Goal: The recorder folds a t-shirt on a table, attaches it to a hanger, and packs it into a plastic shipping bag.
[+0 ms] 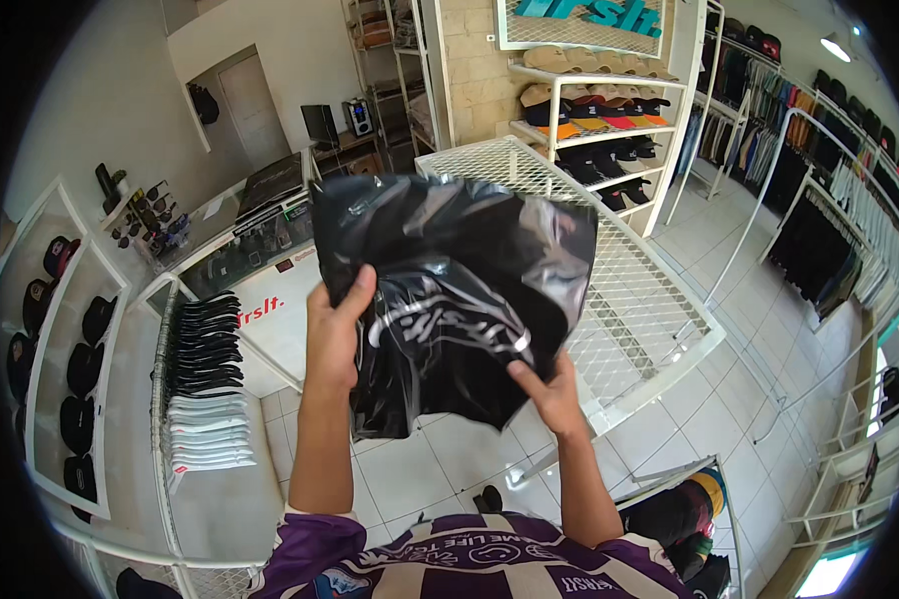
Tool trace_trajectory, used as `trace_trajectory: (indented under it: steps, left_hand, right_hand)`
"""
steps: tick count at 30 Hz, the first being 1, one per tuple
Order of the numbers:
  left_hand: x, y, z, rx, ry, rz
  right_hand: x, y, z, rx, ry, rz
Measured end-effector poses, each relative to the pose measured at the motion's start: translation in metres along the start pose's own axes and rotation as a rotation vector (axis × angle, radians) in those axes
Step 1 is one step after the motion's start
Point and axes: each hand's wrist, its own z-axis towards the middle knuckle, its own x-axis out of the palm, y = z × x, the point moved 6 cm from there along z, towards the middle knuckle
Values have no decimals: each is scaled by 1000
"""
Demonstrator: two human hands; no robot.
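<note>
A glossy black plastic bag (457,299) with white lettering is held up in front of me, over the tiled floor and the near side of a white mesh table. My left hand (337,322) grips its left edge, the thumb lying on the front of the bag. At its lower right, my right hand (547,389) pinches the edge between thumb and fingers. The bag looks creased and partly folded; whether something is inside cannot be told. The fingers behind the bag are hidden.
The white mesh table (644,299) stands just beyond the bag, to the right. A rack of hangers with white garments (210,434) is at left, beside a glass display counter (247,254). Cap shelves (607,135) stand behind; a bin of caps (682,509) is at lower right.
</note>
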Motion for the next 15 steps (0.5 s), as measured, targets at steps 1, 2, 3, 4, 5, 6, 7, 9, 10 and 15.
trace_trajectory:
  steps: [1,2,3,4,5,6,7,9,10,15]
  left_hand:
    - [2,-2,18,17,-8,-35]
    - [3,0,36,27,10,-73]
    - [10,7,57,26,19,-90]
    - [10,13,74,41,14,-64]
    - [11,20,93,54,14,-41]
    - [9,29,113,45,-5,-61]
    - [9,35,129,47,9,-101]
    - [4,53,168,49,-20,-95]
    - [9,60,187,18,-4,-144]
    - [28,123,290,-36,97,-234]
  right_hand:
    - [3,-15,10,27,66,-9]
    - [4,-46,14,77,69,-85]
    - [3,-69,21,17,8,23]
    - [11,-72,29,15,-63,42]
    - [13,-73,38,11,-137,60]
    - [16,-77,47,13,-149,52]
    - [16,-77,60,-5,-193,-82]
    - [20,-75,87,-22,-262,-229]
    - [20,-68,101,-90,-309,-305]
    - [28,-55,163,-142,-481,-562]
